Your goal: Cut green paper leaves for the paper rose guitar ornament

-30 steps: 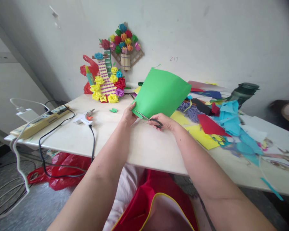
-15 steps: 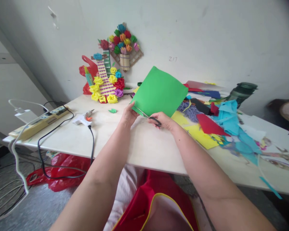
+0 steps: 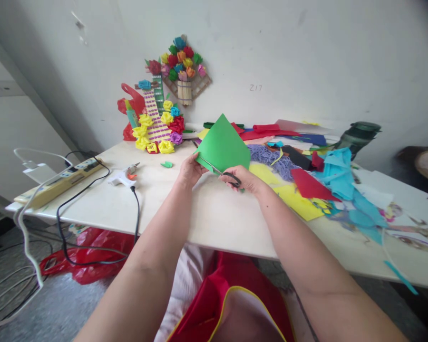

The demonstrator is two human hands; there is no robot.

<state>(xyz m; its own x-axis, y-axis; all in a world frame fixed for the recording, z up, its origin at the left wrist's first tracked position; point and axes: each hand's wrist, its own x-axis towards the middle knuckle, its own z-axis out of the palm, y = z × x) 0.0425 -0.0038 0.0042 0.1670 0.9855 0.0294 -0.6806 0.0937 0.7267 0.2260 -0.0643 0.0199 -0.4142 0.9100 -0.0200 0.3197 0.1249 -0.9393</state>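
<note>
My left hand [image 3: 193, 170] pinches the near left edge of a sheet of green paper [image 3: 224, 142]. The sheet is tilted up, one corner pointing at the wall. In my right hand [image 3: 243, 178] is a pair of scissors [image 3: 231, 178] with dark handles, fingers wrapped in the loops. The scissors' blades lie along the paper's near edge, pointing towards my left hand. A narrow flap of green hangs below the blades. Left of my left hand, a small folded green paper piece [image 3: 167, 164] lies on the table [image 3: 164, 199].
A white glue gun [image 3: 121, 177] with a black cord and a power strip [image 3: 59, 183] are on the left. Paper flowers on a model [image 3: 157, 118] stand behind. Yellow paper [image 3: 299, 203], purple yarn [image 3: 271, 159], turquoise crepe paper [image 3: 338, 173] and a dark bottle [image 3: 358, 137] lie right.
The green sheet has swung down and bent, showing a smaller area and uncovering red paper and yarn behind it. The right hand with the scissors has shifted slightly right.
</note>
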